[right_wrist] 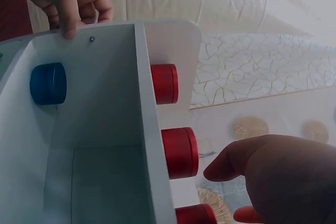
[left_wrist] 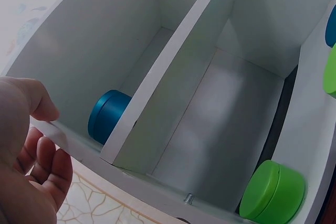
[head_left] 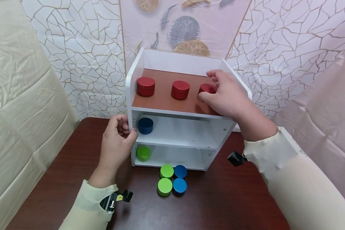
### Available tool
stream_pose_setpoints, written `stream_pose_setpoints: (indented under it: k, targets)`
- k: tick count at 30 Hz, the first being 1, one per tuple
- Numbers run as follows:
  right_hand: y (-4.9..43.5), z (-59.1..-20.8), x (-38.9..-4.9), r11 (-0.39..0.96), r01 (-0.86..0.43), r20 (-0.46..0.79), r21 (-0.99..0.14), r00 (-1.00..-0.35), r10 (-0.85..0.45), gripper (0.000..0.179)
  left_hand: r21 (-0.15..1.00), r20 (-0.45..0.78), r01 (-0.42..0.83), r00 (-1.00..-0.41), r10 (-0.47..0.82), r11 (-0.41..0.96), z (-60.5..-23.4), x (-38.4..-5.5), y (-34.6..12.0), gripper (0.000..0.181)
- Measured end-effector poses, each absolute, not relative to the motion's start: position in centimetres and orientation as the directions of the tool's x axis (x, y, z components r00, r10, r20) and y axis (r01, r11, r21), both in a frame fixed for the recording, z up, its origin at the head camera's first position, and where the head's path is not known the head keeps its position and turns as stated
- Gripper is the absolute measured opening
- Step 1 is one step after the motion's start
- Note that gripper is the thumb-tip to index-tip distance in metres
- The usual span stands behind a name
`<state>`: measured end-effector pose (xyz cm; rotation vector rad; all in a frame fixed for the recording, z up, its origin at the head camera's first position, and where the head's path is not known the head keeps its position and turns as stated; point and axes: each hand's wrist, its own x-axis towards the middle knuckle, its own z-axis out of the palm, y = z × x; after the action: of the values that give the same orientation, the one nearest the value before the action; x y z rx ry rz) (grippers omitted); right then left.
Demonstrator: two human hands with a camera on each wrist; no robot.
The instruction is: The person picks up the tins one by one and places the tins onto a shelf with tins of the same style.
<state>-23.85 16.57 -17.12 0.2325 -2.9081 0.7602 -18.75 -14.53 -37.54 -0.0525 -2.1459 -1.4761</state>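
Observation:
My left hand (head_left: 117, 140) grips the left side panel of a white shelf unit (head_left: 172, 111), thumb on the inner face and fingers curled outside. On the brown top stand three red round tins: a left tin (head_left: 145, 87), a middle tin (head_left: 180, 90) and a right tin (head_left: 207, 88). At the right tin, my right hand (head_left: 227, 94) is spread around it, thumb at its front left and fingers behind, partly hiding it. In the right wrist view the thumb (right_wrist: 231, 161) shows apart from the tins' lids.
A blue tin (head_left: 145, 126) sits at the left of the middle shelf, a green tin (head_left: 143, 153) below it. On the dark table (head_left: 218, 198), two green tins (head_left: 164, 187) and two blue tins (head_left: 179, 186) cluster before the unit. Patterned cloth (head_left: 287, 57) hangs behind.

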Motion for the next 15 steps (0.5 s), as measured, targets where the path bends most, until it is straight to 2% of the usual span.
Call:
stream_pose_setpoints:
  k: [15]
  targets:
    - [16.9,-16.2,-19.2,0.855,-0.273,0.274,-0.441,-0.948,-0.161,0.081,0.856,0.44,0.314,-0.861,-0.257,0.411,-37.5,-18.8,-14.6,0.037]
